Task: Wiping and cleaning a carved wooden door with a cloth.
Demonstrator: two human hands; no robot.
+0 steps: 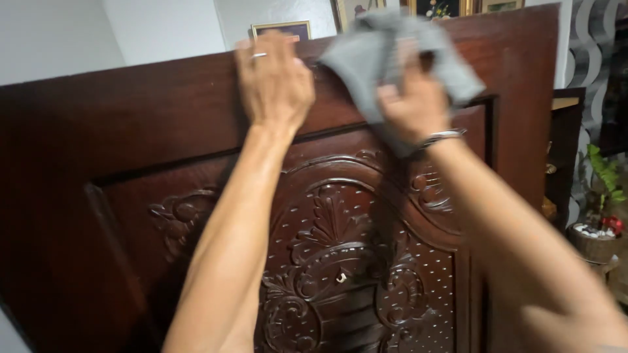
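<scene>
Cloth [392,49], grey and soft, sits up at about 1 o'clock in the picture, bunched on the top edge of a big dark wooden door [131,150].

Going left to right: the left hand [275,82] is at 12 o'clock. It lies flat, fingers spread over the top edge of the door. It holds nothing, it just leans there. A ring shows on one finger.

Next comes the right hand [415,104], just beside it. Its fingers are closed tight on the cloth, pressing it on the wood. A shiny bracelet [441,137] is on that wrist.

Below, at 6 o'clock, the door has curly carved flowers [333,255] and little dots.

Far off at 3 o'clock a small plant in a pot [598,222] stands by the wall. Framed pictures [282,29] hang behind the door at 12 o'clock.

What could go wrong? I think the cloth could slip behind the door, because much of it hangs loose past the edge. The door might swing if the left hand pushes hard. The bracelet could scratch the wood if the wrist drops.
</scene>
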